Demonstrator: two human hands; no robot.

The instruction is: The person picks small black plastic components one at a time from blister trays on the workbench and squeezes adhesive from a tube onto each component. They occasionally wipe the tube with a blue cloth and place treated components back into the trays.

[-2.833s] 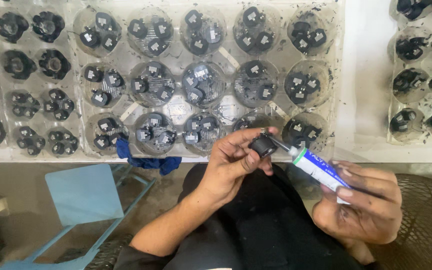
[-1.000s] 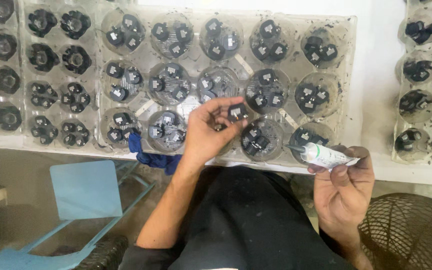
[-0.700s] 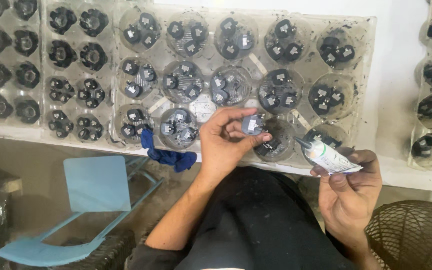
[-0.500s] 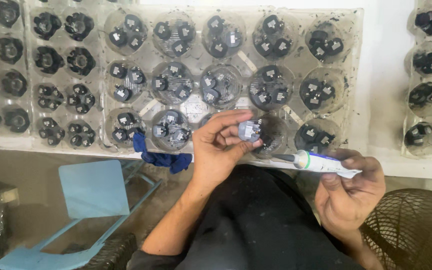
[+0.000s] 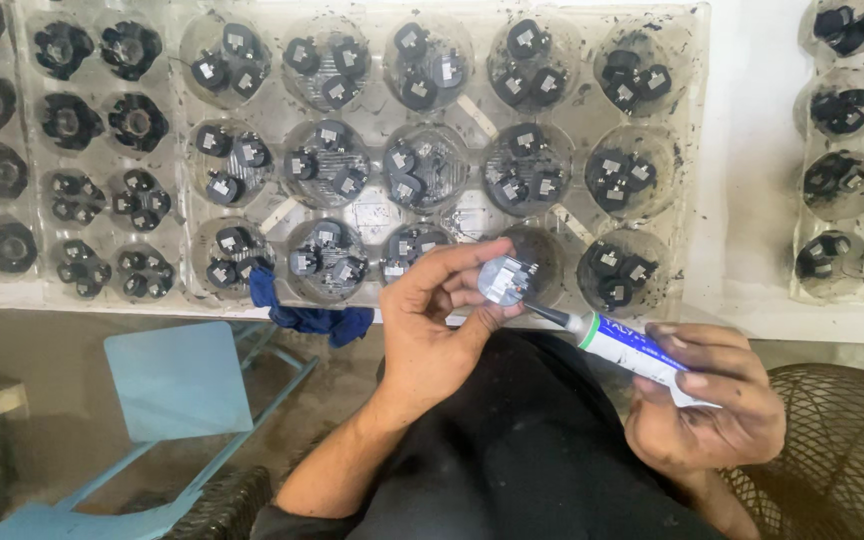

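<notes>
My left hand (image 5: 442,320) pinches a small round black part (image 5: 505,280) with a pale face, held just below the table's front edge. My right hand (image 5: 707,415) grips a white and blue glue tube (image 5: 632,348); its dark nozzle tip touches the lower right rim of the part. Above both hands lies a clear plastic tray (image 5: 697,200) whose round cups hold several similar black parts. The cup right behind the held part looks empty.
More clear trays of black parts lie at the left (image 5: 62,150) and at the right (image 5: 852,150) on the white table (image 5: 752,150). A blue cloth (image 5: 312,318) hangs over the table edge. A light blue chair (image 5: 177,385) stands lower left, a wicker seat (image 5: 842,440) lower right.
My left hand lifted a part from the tray area and turned its pale face up. My right hand brought the tube's nozzle against the part.
</notes>
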